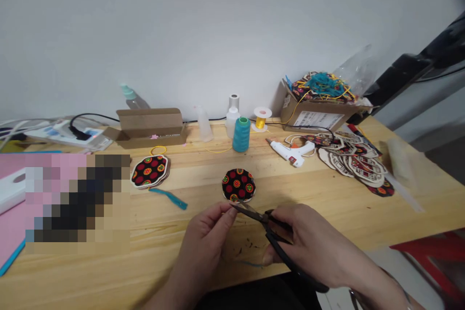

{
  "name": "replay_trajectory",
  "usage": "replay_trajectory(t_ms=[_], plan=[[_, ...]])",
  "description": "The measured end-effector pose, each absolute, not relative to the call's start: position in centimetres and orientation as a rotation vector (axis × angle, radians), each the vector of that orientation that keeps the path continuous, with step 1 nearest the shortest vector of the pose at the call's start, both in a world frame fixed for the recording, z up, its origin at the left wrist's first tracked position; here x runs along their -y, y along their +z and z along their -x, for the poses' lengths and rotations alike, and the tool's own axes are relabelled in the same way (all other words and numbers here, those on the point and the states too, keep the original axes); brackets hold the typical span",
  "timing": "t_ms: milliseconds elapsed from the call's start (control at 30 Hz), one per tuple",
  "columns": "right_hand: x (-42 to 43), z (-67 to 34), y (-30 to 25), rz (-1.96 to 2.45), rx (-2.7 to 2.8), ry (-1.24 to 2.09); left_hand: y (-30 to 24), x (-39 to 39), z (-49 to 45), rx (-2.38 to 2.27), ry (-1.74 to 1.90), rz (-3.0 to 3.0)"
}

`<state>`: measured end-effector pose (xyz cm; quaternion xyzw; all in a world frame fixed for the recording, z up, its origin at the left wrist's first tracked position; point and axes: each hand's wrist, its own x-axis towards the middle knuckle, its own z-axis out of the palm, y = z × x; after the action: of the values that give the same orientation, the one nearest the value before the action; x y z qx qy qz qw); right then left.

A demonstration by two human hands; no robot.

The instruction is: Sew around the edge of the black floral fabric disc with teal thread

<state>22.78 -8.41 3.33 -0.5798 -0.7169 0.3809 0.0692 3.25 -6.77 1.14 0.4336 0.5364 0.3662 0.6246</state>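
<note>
My right hand [308,244] is closed round the black handles of a pair of scissors [271,230], whose blades point left toward the edge of a round black fabric piece with red and green dots [239,185]. My left hand [209,232] pinches the lower edge of that fabric piece just where the blade tips meet it. The piece rests on the wooden table [327,203] in front of me.
A stack of similar patterned pieces [150,171] and a teal strip [169,197] lie left. Behind stand a teal thread cone [241,134], yellow spool [261,118], white bottles, glue gun [292,152], open cardboard boxes [148,127], a box of scraps [319,101], and printed cutouts [358,164] right.
</note>
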Motion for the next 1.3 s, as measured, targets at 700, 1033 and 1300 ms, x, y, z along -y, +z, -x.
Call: replay_trajectory(t_ms=[700,1033,1300], plan=[[7.9,-22.1,3.2,1.668,2.066,1.196,0.9,6.8,-3.1,-1.156,0.804,-1.002],[7.9,-22.5,3.0,1.733,2.087,1.1,0.8,6.6,-3.2,-1.217,0.815,-1.013],[9.6,-26.3,3.6,1.812,2.291,0.964,0.6,6.6,-3.1,-1.309,0.913,-0.806]])
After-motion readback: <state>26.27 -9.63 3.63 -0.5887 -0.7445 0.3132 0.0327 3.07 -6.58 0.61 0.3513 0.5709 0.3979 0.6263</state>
